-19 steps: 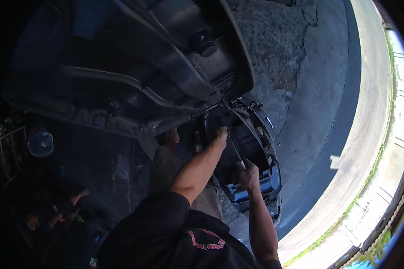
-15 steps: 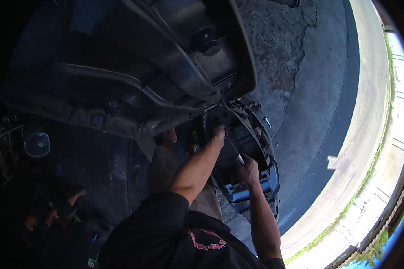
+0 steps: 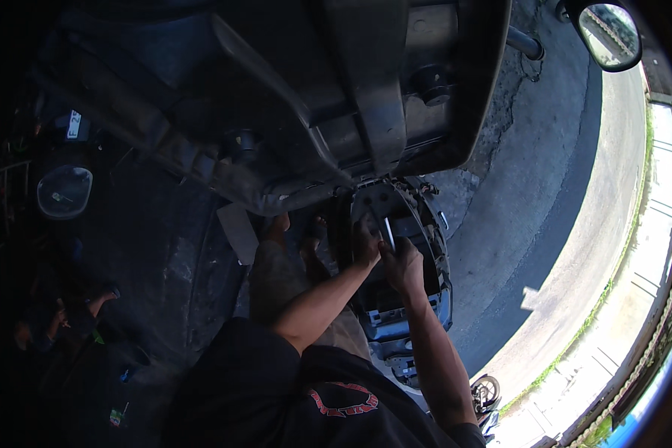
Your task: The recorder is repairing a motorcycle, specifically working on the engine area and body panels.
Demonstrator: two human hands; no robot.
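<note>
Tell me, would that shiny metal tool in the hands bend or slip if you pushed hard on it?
The metal tool looks like a straight steel bar, so probably stiff, not bendy. It seems thin and shiny, so it might slip where the right hand and left hand crowd it.

- The floor point(image 3: 179, 261) under my grips is dark, stained concrete, mostly in shadow.
- Left of my left grip point(image 3: 365, 243), a pale flat sheet point(image 3: 237, 233) lies on it.
- Right of my right grip point(image 3: 403, 265), the concrete runs out into sunlit pavement point(image 3: 545, 224).
</note>
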